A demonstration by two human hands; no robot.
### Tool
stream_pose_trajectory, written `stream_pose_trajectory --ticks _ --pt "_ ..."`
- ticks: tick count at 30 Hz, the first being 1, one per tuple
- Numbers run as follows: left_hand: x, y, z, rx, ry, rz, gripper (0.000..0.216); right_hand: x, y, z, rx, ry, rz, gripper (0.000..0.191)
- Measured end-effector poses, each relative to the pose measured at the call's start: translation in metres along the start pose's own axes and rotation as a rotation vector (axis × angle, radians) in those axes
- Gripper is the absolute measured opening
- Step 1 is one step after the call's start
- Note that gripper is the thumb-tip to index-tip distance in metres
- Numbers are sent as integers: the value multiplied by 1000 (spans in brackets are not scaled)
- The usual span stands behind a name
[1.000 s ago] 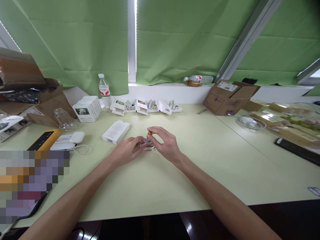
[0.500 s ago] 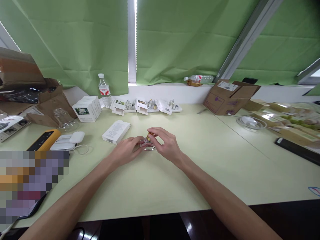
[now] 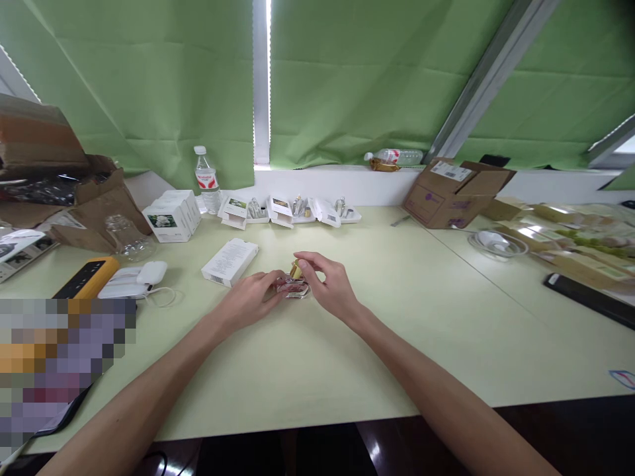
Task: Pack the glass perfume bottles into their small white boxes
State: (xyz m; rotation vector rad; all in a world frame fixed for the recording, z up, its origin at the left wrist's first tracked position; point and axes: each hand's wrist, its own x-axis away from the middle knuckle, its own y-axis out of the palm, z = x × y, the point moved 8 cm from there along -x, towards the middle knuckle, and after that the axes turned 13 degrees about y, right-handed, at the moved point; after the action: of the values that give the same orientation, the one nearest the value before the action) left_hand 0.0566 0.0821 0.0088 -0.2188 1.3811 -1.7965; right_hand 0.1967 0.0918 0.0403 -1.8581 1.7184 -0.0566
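Observation:
A small clear glass bottle [image 3: 294,289] with a pinkish tint, like a perfume bottle, rests on the table in front of me. My left hand [image 3: 254,295] steadies it from the left, thumb and fingers closed around its side. At the top of the bottle is a shiny gold cap [image 3: 296,269], which the thumb and fingers of my right hand [image 3: 331,281] pinch from the right. Whether the cap is seated on the neck, I cannot tell. Just behind my left hand lies a white printed carton [image 3: 231,262].
Opened white cartons [image 3: 280,210] with small bottles line the wall. White boxes [image 3: 173,217] and an upright water bottle [image 3: 207,182] stand left of them. A yellow device [image 3: 88,276] and white case [image 3: 133,279] lie left. A cardboard box [image 3: 449,195] sits back right.
My right hand's fingers have shifted on the gold cap, and more of the cap shows. My left hand and the glass bottle stay in place.

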Motion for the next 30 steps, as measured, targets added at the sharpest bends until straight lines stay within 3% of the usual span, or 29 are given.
stream_pose_trajectory --ticks 19,30 --pt "0 -2 3 -9 7 -4 27 -6 15 23 -339 353 -194 46" --pt "0 -2 2 3 0 6 29 -5 17 26 -392 418 -249 47"
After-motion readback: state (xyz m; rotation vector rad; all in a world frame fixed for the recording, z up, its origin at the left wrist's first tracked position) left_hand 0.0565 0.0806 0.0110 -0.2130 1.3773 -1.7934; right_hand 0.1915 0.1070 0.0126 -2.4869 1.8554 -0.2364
